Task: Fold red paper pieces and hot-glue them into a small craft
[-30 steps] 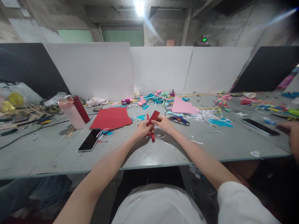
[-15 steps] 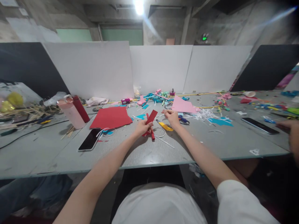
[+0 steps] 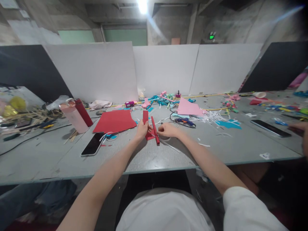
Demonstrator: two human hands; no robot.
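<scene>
The wearer's white short-sleeved shirt (image 3: 166,211) fills the near side, below the edge of a grey, flat-topped table (image 3: 96,168). Just past that edge, a thin white strip (image 3: 172,147) lies slantwise on the tabletop, and to its left a slim, rolled red paper tube (image 3: 155,130) points away from the wearer, between the two hands. The left hand (image 3: 142,129) pinches a narrow, flat red paper strip (image 3: 145,116) between thumb and fingers, its far end standing clear beyond them; more red paper shows beneath that hand. The right hand (image 3: 168,130) has its fingers curled in beside the tube; whether they pinch anything cannot be told. A black-screened phone with a pale edge (image 3: 92,145) lies to the left, a pale pink bottle (image 3: 75,118) stands behind it, and a large red paper sheet (image 3: 114,121) lies near both. Beyond the right hand are a dark blue glue gun (image 3: 184,122), then a pink paper sheet (image 3: 189,107) with shredded white paper (image 3: 211,118) at its right. Upright white panels (image 3: 166,70) close off the table's far side.
</scene>
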